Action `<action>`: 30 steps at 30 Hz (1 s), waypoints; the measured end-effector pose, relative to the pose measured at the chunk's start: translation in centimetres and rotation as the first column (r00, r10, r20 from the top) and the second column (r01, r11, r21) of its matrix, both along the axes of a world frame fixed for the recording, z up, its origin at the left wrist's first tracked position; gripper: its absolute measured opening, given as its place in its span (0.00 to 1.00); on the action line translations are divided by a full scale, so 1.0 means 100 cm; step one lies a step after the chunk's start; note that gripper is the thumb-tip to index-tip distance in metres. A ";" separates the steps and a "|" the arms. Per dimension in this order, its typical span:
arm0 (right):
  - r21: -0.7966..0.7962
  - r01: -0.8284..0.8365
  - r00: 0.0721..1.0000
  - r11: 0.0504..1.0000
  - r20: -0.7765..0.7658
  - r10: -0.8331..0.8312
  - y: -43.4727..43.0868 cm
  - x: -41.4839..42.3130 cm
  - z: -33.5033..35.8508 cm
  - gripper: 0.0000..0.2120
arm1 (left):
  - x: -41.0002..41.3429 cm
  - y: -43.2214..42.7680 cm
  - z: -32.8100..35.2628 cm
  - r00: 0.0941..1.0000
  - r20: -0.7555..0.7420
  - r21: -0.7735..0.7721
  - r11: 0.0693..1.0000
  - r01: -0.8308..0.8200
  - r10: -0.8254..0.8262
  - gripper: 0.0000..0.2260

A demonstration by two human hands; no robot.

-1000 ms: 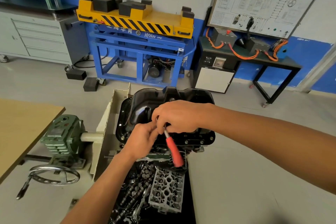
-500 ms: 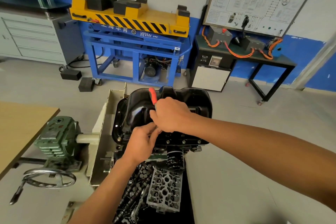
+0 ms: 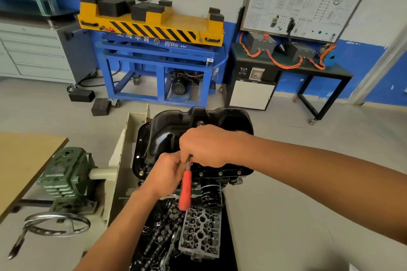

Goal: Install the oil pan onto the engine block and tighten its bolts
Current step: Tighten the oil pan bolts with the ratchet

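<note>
In the middle of the frame, the left hand [image 3: 164,174] pinches the neck of the red-handled ratchet [image 3: 185,187] and the right hand [image 3: 204,145] grips its top, over the black oil pan [image 3: 167,132] sitting on the engine block [image 3: 229,181]; if the tool tilts, it may slip off the hidden bolt.

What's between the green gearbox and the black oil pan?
A cream shaft and the stand's cream upright plate, seen in the head view.

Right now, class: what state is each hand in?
Left hand: curled against the red-handled metal ratchet wrench; grip cannot be told.
Right hand: grips that wrench's head.
</note>
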State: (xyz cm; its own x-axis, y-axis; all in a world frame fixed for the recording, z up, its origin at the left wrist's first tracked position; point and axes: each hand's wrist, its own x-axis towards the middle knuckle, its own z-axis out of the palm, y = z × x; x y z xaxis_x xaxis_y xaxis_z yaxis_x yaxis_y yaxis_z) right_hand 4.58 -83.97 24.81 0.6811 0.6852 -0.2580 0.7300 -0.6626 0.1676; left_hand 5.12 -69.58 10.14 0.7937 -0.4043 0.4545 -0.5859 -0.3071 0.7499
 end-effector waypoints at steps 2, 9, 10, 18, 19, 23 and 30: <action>-0.083 -0.028 0.998 0.996 0.053 0.032 -0.001 -0.003 -0.002 0.12 | -0.001 -0.001 0.004 1.000 0.027 0.003 1.000 -0.004 0.004 0.16; -0.129 -0.126 0.991 0.984 0.021 0.129 -0.016 0.001 0.003 0.09 | 0.002 0.001 -0.007 1.000 0.021 0.022 1.000 0.004 -0.004 0.07; -0.116 -0.145 0.989 0.983 0.014 0.147 -0.019 0.002 0.002 0.10 | 0.002 0.001 -0.007 1.000 0.019 0.016 1.000 0.004 -0.004 0.07; 0.098 0.084 0.996 0.992 -0.034 -0.081 -0.005 0.002 -0.003 0.12 | -0.005 -0.006 -0.007 0.997 0.021 -0.002 0.998 -0.070 0.070 0.19; 0.104 0.145 0.989 0.984 0.000 -0.146 -0.001 0.001 -0.005 0.15 | -0.007 -0.007 -0.007 0.997 0.037 -0.020 0.997 -0.074 0.074 0.20; 0.281 0.452 0.892 0.847 -0.124 -0.435 0.012 0.001 -0.012 0.21 | -0.010 -0.008 -0.011 0.993 0.030 -0.053 0.992 -0.115 0.116 0.15; 0.354 0.645 0.764 0.677 -0.327 -0.556 0.005 0.006 -0.023 0.20 | -0.014 -0.014 -0.011 0.973 0.009 -0.130 0.965 -0.227 0.230 0.04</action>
State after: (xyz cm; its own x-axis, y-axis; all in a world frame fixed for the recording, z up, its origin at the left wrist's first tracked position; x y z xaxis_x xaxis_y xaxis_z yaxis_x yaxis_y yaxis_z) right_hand 5.20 -83.44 22.53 0.9557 0.2094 -0.2068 0.1343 -0.9356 -0.3265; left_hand 3.77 -70.98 9.05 0.8467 -0.1511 0.5102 -0.5293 -0.3372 0.7785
